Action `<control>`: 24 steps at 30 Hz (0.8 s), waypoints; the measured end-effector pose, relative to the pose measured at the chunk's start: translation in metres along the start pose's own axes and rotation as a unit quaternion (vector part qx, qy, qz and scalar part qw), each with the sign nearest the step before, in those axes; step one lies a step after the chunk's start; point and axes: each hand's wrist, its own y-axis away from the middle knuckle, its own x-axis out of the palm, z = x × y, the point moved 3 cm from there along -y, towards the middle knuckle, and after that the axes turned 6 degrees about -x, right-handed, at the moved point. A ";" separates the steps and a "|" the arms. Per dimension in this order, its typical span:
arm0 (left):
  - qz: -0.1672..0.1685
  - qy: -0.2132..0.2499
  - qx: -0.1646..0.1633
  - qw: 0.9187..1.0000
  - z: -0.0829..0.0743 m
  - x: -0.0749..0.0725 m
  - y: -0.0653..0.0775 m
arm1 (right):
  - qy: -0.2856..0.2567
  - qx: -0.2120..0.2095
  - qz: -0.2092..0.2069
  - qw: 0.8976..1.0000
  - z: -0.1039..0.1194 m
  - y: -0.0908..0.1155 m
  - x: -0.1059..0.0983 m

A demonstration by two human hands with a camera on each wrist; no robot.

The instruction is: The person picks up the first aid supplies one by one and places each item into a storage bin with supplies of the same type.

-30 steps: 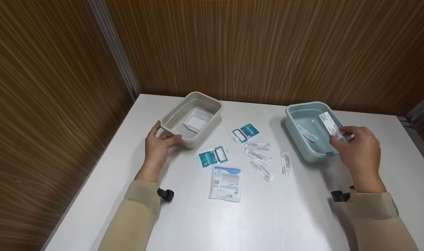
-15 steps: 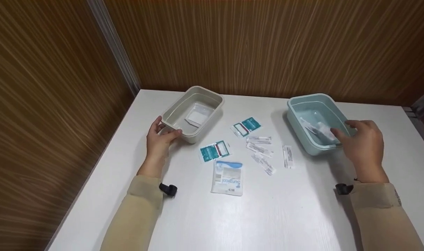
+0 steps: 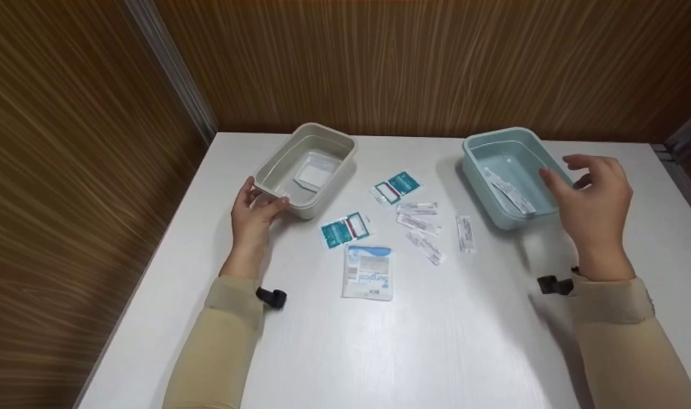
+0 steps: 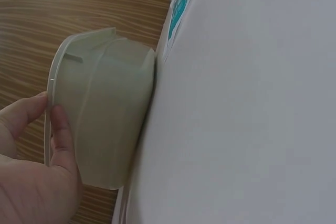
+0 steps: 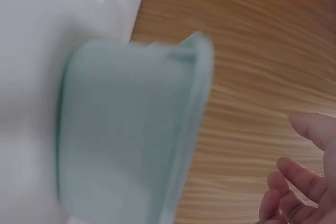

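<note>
My left hand [image 3: 252, 224] holds the near rim of a beige plastic bin [image 3: 327, 194], thumb and fingers on either side of the rim in the left wrist view. Inside that bin lies a white square packet [image 3: 316, 172]. At the right, my right hand [image 3: 598, 218] hovers beside the near right corner of a pale blue-green bin [image 3: 482, 190]. Its thumb and fingers are apart, with nothing between them. Slim white printed packets [image 3: 511, 193] lie on the floor of that bin. In the right wrist view, the hand [image 5: 310, 177] is clear of the bin's rim.
Between the bins lie two teal-and-white packets, one farther back [image 3: 396, 187] and one nearer [image 3: 345, 229]. Several slim white packets [image 3: 419, 224] are scattered beside them. A white-and-blue "Surgical" packet [image 3: 368, 272] lies in front. Wood-grain panels [image 3: 391, 68] border the table.
My right hand has let go of a slim white packet, which dropped into the blue-green bin, and has lifted off the rim. My left hand keeps its hold on the beige bin.
</note>
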 end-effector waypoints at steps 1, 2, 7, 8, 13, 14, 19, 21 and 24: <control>0.000 0.002 0.001 1.000 0.000 0.000 0.000 | -0.017 -0.007 -0.009 1.000 0.004 0.004 0.000; 0.000 0.004 0.001 1.000 0.000 0.000 0.000 | -0.033 -0.014 -0.017 0.999 0.008 0.008 0.000; -0.003 0.018 0.005 1.000 0.000 0.000 0.001 | -0.110 -0.033 -0.043 0.992 0.028 0.036 0.006; -0.003 0.022 0.005 1.000 0.000 0.000 0.001 | -0.121 -0.031 -0.046 0.991 0.031 0.042 0.009; -0.005 0.026 0.004 1.000 0.001 -0.003 0.003 | -0.176 -0.021 -0.052 0.983 0.033 0.062 0.029; -0.005 0.027 0.004 1.000 0.001 -0.003 0.004 | -0.184 -0.019 -0.051 0.981 0.032 0.065 0.033; 0.001 0.023 0.001 1.000 0.003 -0.004 0.005 | -0.198 -0.014 -0.036 0.980 0.024 0.077 0.050; 0.007 0.024 0.005 1.000 0.003 -0.003 0.005 | -0.193 -0.013 -0.025 0.981 0.021 0.081 0.055; 0.018 0.029 0.012 0.999 0.002 0.000 0.004 | -0.178 -0.013 0.000 0.984 0.017 0.085 0.060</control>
